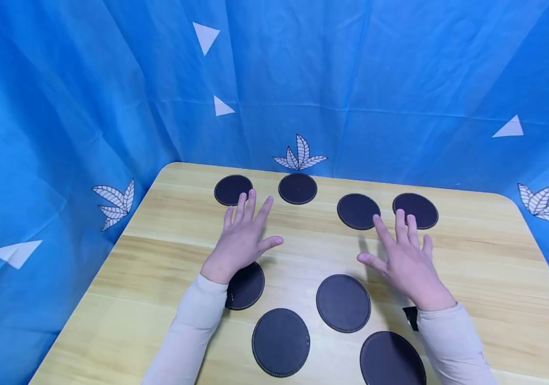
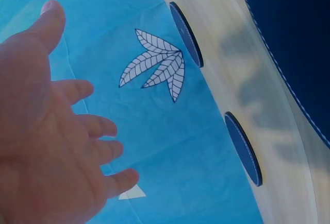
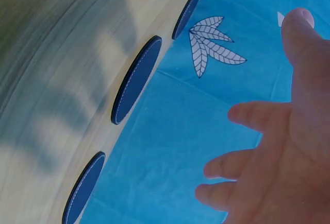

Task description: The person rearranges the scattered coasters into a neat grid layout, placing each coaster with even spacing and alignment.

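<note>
My left hand (image 1: pixel 241 235) is held above the table with its fingers spread and nothing in it. Beyond its fingertips lie two round dark coasters with stitched rims, a far-left coaster (image 1: pixel 230 190) and one right of it (image 1: pixel 298 189). Under the left wrist is a partly covered coaster (image 1: pixel 246 287). My right hand (image 1: pixel 406 262), also spread and holding nothing, hovers over the right side. Its fingers overlap the far-right coaster (image 1: pixel 416 206) in the head view, close to another coaster (image 1: pixel 357 211). Both palms (image 2: pixel 46 131) show bare in the wrist views.
Nearer the body lie more coasters: one in the middle (image 1: pixel 343 303), one front left (image 1: pixel 281 342) and one front right (image 1: pixel 392 359), cut by the frame. A small black piece (image 1: pixel 411 317) shows beside the right sleeve. A blue curtain (image 1: pixel 399 80) borders the wooden table (image 1: pixel 159 267).
</note>
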The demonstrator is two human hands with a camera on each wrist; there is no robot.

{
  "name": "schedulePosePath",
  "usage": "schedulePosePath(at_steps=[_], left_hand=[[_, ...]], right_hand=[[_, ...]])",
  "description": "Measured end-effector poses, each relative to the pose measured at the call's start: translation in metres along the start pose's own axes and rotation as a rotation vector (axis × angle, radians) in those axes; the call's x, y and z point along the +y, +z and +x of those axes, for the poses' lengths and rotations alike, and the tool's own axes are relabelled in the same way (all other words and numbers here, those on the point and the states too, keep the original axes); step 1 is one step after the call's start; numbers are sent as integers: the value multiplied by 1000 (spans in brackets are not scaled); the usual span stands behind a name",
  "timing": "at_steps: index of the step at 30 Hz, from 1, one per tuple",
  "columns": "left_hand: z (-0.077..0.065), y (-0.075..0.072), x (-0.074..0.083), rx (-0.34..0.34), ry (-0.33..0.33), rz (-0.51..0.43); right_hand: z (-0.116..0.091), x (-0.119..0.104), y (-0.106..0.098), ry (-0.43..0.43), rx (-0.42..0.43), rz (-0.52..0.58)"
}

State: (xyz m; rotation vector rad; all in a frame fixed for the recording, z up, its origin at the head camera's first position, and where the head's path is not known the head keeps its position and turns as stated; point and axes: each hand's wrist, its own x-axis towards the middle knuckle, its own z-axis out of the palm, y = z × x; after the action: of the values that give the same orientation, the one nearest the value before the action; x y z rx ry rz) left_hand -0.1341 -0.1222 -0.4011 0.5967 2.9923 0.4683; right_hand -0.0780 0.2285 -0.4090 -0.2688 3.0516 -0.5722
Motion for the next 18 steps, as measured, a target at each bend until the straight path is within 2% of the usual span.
schedulePosePath(at_steps=[6,13,18], left_hand=[[-1,-2,-4,45,45,9],[0,-5,-13,61,79,68],[1,-10,-21,71,85,69]], right_hand=[[3,-3,0,-35,14,11],[12,-5,-2,-98,-42,34],[18,-6,-1,-138,-60,39]])
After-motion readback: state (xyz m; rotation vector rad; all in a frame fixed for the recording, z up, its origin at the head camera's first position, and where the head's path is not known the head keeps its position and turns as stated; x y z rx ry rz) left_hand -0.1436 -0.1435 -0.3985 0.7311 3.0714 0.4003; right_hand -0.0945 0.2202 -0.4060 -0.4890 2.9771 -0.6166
